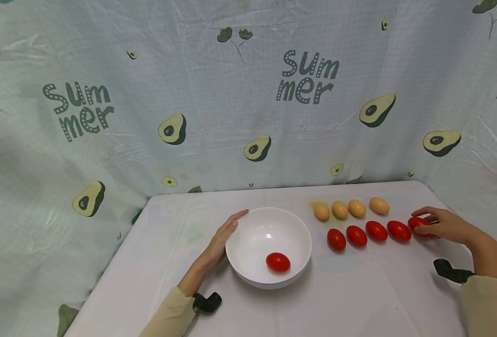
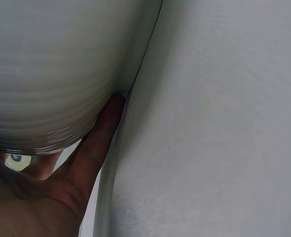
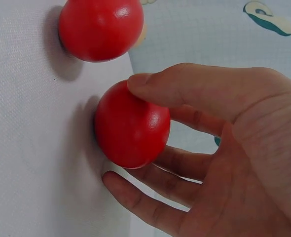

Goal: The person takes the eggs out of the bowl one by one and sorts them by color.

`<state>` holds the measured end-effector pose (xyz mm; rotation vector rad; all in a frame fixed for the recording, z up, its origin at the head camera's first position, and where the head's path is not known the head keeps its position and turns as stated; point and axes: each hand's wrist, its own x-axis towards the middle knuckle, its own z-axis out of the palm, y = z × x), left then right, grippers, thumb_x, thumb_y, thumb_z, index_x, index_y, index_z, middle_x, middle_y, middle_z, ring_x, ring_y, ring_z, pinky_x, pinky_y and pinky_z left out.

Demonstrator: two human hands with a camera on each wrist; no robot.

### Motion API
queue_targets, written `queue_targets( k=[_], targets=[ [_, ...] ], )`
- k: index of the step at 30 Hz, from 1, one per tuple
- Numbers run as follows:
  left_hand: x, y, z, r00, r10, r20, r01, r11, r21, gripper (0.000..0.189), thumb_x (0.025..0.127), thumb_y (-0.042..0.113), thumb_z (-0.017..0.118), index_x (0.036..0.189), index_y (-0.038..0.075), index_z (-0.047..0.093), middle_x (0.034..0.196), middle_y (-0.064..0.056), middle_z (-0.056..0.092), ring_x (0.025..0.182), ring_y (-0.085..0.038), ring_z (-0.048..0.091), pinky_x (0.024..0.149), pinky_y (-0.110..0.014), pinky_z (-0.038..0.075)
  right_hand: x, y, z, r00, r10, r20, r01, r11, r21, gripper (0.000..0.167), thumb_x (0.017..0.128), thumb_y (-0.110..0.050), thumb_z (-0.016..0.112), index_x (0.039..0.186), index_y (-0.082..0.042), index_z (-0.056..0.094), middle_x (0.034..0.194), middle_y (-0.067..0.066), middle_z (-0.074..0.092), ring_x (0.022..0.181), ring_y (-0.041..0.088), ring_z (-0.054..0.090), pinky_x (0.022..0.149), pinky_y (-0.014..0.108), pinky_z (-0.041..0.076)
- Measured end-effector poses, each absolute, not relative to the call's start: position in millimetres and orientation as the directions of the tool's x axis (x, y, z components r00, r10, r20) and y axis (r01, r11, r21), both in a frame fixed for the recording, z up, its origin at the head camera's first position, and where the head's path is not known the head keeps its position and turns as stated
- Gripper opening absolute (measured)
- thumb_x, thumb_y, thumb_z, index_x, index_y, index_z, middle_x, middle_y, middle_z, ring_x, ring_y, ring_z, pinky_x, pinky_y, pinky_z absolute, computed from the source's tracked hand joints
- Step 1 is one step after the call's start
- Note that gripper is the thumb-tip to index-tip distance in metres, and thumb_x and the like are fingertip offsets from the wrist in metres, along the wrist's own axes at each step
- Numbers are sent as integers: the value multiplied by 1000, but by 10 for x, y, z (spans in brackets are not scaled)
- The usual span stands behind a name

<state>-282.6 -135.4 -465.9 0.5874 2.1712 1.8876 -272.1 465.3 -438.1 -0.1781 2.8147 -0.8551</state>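
A white bowl (image 1: 248,252) stands on the table, and one red egg (image 1: 278,262) lies inside it. My left hand (image 1: 220,239) touches the bowl's left side with fingers extended; the left wrist view shows the hand (image 2: 56,197) against the bowl's outer wall (image 2: 47,74). At the right end of a row of red eggs, my right hand (image 1: 446,225) holds the last red egg (image 1: 417,224). In the right wrist view the thumb lies on that egg (image 3: 128,128) and the fingers curl around its far side. The egg appears at table level; whether it touches the cloth I cannot tell.
Several other red eggs (image 1: 376,231) line up between the bowl and my right hand. Behind them is a row of several tan eggs (image 1: 356,208). A white cloth covers the table (image 1: 337,299), and a curtain with avocado prints (image 1: 215,93) hangs behind it.
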Motion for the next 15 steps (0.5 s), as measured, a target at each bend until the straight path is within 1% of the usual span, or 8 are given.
queue_targets(
  k=[3, 7, 9, 11, 15],
  targets=[
    [-2834, -1355, -4665, -899, 426, 103, 164, 109, 980, 52, 113, 31, 25, 162, 16, 33, 171, -5, 29, 157, -28, 31, 116, -18, 36, -2716, 4649, -4372, -973, -173, -155, -58, 826, -561, 57, 98, -21, 66, 137, 14, 45, 131, 43, 51, 111, 50, 58, 85, 52, 62],
    [-2836, -1355, -4657, -897, 430, 99, 160, 108, 981, 51, 113, 31, 25, 162, 17, 33, 171, -5, 27, 158, -27, 29, 125, -34, 30, -2709, 4642, -4363, -972, -167, -163, -48, 828, -559, 58, 99, -22, 64, 139, 15, 43, 132, 44, 50, 113, 51, 57, 85, 52, 63],
    [-2836, -1356, -4655, -895, 435, 102, 162, 103, 981, 52, 113, 31, 25, 162, 16, 33, 172, -5, 27, 159, -27, 27, 127, -39, 28, -2707, 4637, -4357, -973, -161, -166, -43, 830, -556, 58, 100, -22, 64, 139, 15, 42, 133, 44, 49, 113, 52, 56, 86, 52, 63],
    [-2836, -1358, -4654, -893, 437, 105, 164, 100, 981, 52, 113, 32, 25, 162, 16, 33, 172, -5, 26, 158, -28, 27, 126, -39, 28, -2706, 4632, -4350, -973, -159, -168, -41, 832, -553, 58, 100, -23, 63, 139, 15, 42, 133, 44, 49, 113, 52, 56, 86, 52, 62],
    [-2840, -1366, -4664, -894, 436, 102, 165, 110, 980, 52, 113, 33, 26, 162, 17, 33, 171, -4, 27, 158, -27, 29, 122, -29, 32, -2706, 4624, -4335, -974, -156, -165, -41, 836, -547, 61, 101, -27, 64, 140, 14, 42, 133, 44, 49, 113, 53, 56, 85, 53, 62]
  ],
)
